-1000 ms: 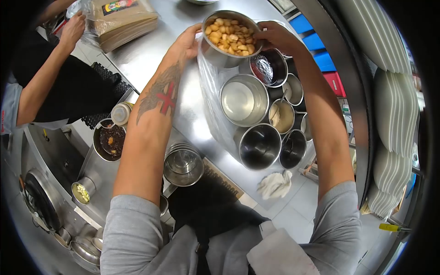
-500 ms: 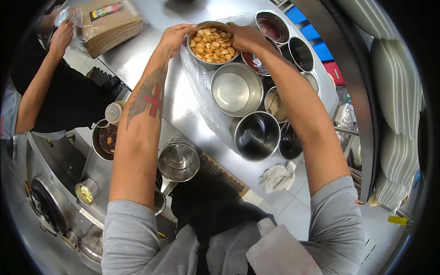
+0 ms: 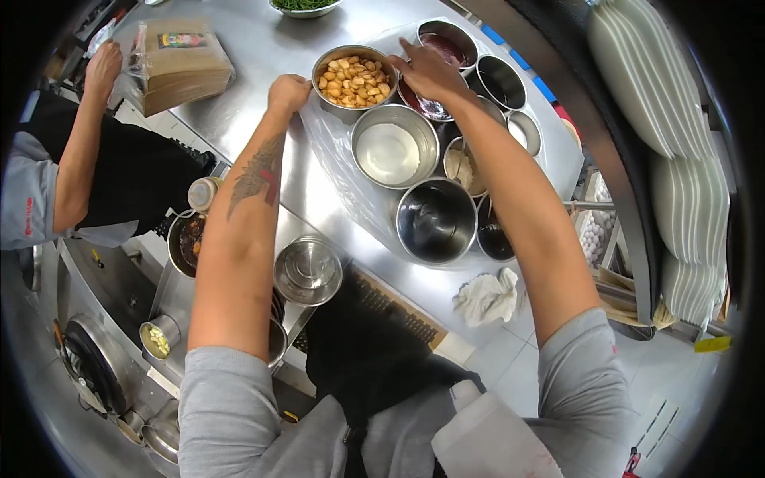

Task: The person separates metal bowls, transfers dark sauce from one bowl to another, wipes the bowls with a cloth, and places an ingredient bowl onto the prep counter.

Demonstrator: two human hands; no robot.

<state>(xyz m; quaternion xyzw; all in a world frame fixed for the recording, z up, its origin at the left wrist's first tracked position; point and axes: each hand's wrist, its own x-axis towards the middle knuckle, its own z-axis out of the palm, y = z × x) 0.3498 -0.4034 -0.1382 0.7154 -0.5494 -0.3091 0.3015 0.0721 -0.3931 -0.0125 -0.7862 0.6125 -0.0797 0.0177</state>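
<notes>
At the far side of the steel table a metal pot holds yellow-brown chunks. My left hand is closed at its left wall, with fingertips by the rim. Whether it pinches the pot or the clear plastic sheet beneath is hidden. On the other side, my right hand has its fingers spread over a pot of dark red sauce, with a fingertip near the chunk pot's rim. Nearer me stand a pot of clear liquid and a pot of dark liquid.
More sauce pots stand on the right, including a red-brown one. A crumpled cloth lies near the table edge. A co-worker's hand is by a plastic-wrapped package. Stacked plates line the right. Greens sit at the back.
My left hand has come off the top of the chunk pot's rim and moved slightly toward me. My right hand has left the rim, its fingers now spread. The view has shifted.
</notes>
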